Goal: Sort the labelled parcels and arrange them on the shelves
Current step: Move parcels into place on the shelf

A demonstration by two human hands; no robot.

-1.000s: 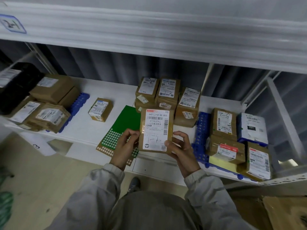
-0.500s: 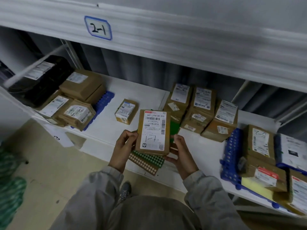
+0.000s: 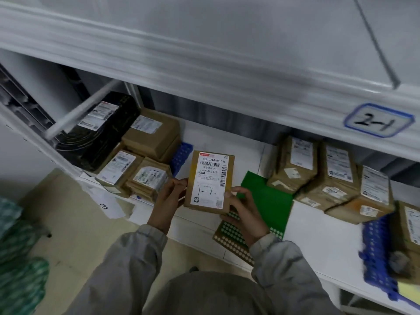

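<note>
Above the white shelf (image 3: 227, 142), brown parcel (image 3: 210, 181) held label-up — left hand (image 3: 167, 198) and right hand (image 3: 244, 212) fingers curled round its lower edges, green sheet (image 3: 268, 201) beneath.

Both arms reach forward from the body in grey sleeves, bent at the elbows, wrists raised. The left hand (image 3: 168, 196) has its fingers curled round the left edge of a parcel (image 3: 210, 180), thumb on the front. The right hand (image 3: 244, 211) pinches the lower right corner, thumb across the label and fingers behind.
</note>
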